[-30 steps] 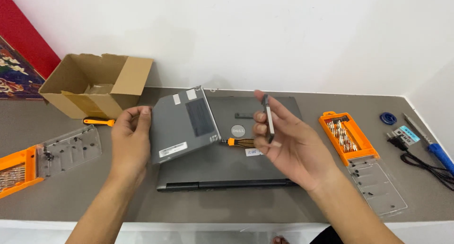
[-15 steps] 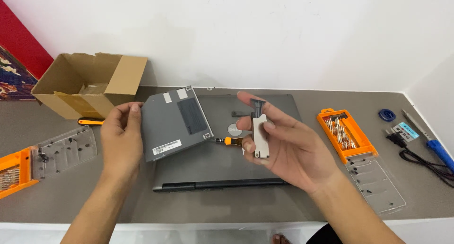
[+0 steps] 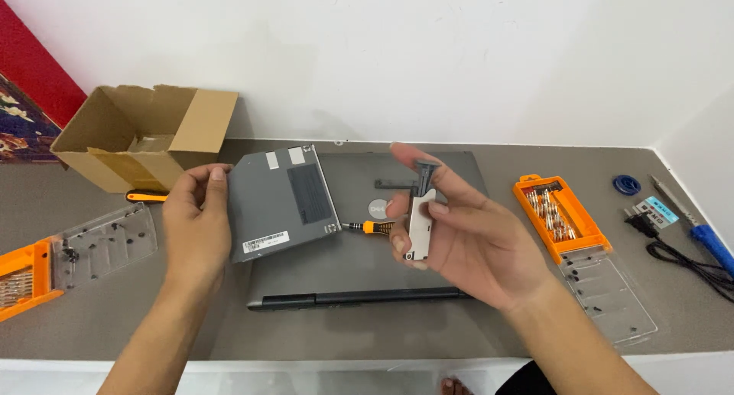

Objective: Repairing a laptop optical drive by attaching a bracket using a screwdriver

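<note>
My left hand (image 3: pixel 197 223) grips the left edge of a flat grey square drive (image 3: pixel 281 199), held tilted above the closed grey laptop (image 3: pixel 359 265). My right hand (image 3: pixel 459 234) is raised over the laptop and pinches a narrow silver bracket with a dark end (image 3: pixel 420 211) between thumb and fingers. A small orange-handled screwdriver (image 3: pixel 370 227) lies on the laptop lid between the drive and my right hand.
An open cardboard box (image 3: pixel 145 135) stands at the back left with another orange screwdriver (image 3: pixel 145 197) in front of it. Orange bit cases with clear lids sit at the left (image 3: pixel 23 276) and right (image 3: pixel 556 215). A blue soldering iron (image 3: pixel 709 238), black cable and a blue ring lie far right.
My right hand has turned the silver bracket from edge-on to face-on and lowered it slightly. The drive in my left hand has tilted flatter and shifted a little left.
</note>
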